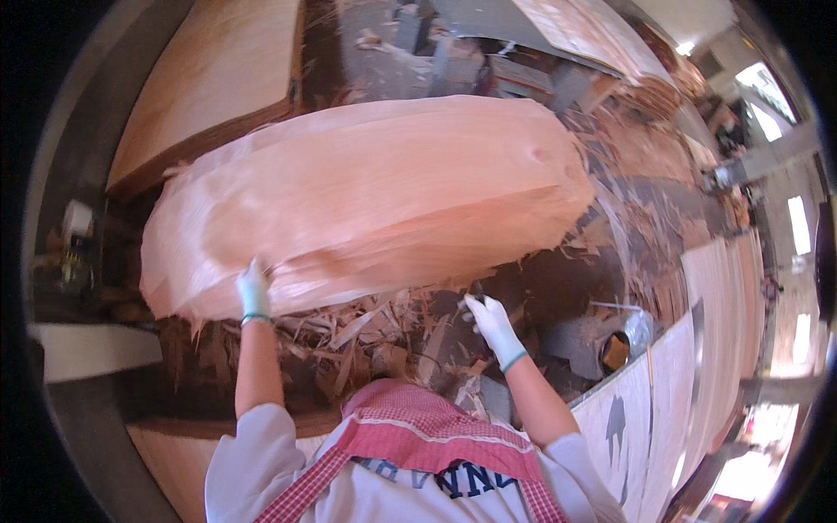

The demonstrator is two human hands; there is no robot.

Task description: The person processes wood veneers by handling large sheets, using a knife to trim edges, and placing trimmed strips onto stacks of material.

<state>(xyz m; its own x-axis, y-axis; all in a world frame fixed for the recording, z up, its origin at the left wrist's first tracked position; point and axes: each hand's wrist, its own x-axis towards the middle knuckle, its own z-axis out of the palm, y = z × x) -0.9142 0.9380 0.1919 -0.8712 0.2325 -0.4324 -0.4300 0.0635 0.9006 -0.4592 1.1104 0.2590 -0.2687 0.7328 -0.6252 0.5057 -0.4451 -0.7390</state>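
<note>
A long stack of thin, pale reddish wood veneer sheets with ragged edges lies in front of me. My left hand, in a white glove with a green cuff, is over its near left part. Its fingers are pressed together at a loose edge of the top veneer sheet and look closed on it, though they are slightly blurred. My right hand, gloved the same way, hovers just off the stack's near edge, right of the middle. Those fingers are curled, and a small dark piece shows at their tips, too indistinct to name.
Torn veneer strips litter the space between me and the stack. More scraps lie at the right. Another veneer pile stands far left. Tall pale sheets are at the right, near a round container.
</note>
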